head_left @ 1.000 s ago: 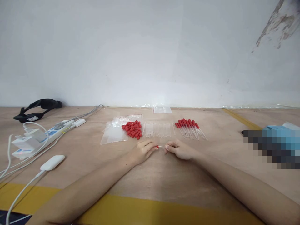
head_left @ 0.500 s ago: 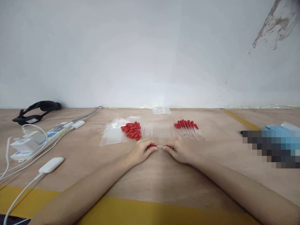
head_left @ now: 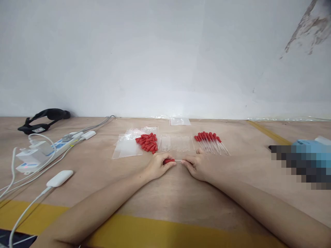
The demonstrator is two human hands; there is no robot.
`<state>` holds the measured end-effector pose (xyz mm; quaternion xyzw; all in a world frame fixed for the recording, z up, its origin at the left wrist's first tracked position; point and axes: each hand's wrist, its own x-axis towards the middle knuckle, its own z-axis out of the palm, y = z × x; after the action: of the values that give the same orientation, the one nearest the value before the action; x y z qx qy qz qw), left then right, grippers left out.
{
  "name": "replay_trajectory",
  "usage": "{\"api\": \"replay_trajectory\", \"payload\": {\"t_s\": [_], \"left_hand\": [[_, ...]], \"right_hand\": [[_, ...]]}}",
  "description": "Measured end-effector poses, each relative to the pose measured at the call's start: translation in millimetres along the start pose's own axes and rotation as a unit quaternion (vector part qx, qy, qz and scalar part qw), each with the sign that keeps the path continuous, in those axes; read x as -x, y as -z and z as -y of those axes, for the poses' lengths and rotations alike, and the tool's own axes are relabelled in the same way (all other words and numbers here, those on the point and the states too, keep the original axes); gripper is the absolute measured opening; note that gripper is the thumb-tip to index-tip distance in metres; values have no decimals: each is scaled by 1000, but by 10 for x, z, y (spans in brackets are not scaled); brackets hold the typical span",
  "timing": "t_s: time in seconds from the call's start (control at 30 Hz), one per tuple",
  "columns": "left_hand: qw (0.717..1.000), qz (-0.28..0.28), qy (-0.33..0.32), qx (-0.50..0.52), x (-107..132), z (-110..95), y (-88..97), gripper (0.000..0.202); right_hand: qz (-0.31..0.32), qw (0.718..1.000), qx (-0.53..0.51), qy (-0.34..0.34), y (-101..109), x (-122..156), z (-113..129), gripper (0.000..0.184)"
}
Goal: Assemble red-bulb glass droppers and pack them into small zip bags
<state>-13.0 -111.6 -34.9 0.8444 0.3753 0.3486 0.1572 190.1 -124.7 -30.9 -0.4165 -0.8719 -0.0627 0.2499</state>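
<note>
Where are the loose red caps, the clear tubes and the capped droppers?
red caps (head_left: 147, 142): head view, middle of pile.
clear tubes (head_left: 176, 143): head view, middle of row.
capped droppers (head_left: 207, 136): head view, red ends.

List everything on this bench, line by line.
Loose rubber bulbs: one pile, red, centre-left behind the hands.
Bare glass tubes: one row, clear, beside the pile.
Assembled droppers: one row, red-capped, right of the tubes.
Plastic bags: several, clear, left of the pile.
Power strip: one, white, far left.
Cabled adapter: one, white, front left.
Strap: one, black, far-left back.
Wooden table: one, tan, yellow front stripe.
Left hand: pinches a red bulb.
Right hand: pinches a clear tube.
</note>
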Motion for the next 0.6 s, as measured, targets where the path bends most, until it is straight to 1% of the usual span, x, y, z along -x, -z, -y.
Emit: {"api": "replay_trajectory", "payload": {"t_s": [0.13,0.33,0.43,0.6], "left_hand": [[999,13,-22,-27,13,12,-16,15],[999,14,-33,-41,15,12,-29,16],[999,8,-36,-40,15,9,-30,16],[998,7,-46,-34,5,26,-34,16]], "right_hand": [[30,999,0,26,32,-28,39,34],[69,998,5,12,34,-65,79,35],[78,997,4,7,-6,-81,73,34],[97,995,-33,6,-112,-98,31,36]]}}
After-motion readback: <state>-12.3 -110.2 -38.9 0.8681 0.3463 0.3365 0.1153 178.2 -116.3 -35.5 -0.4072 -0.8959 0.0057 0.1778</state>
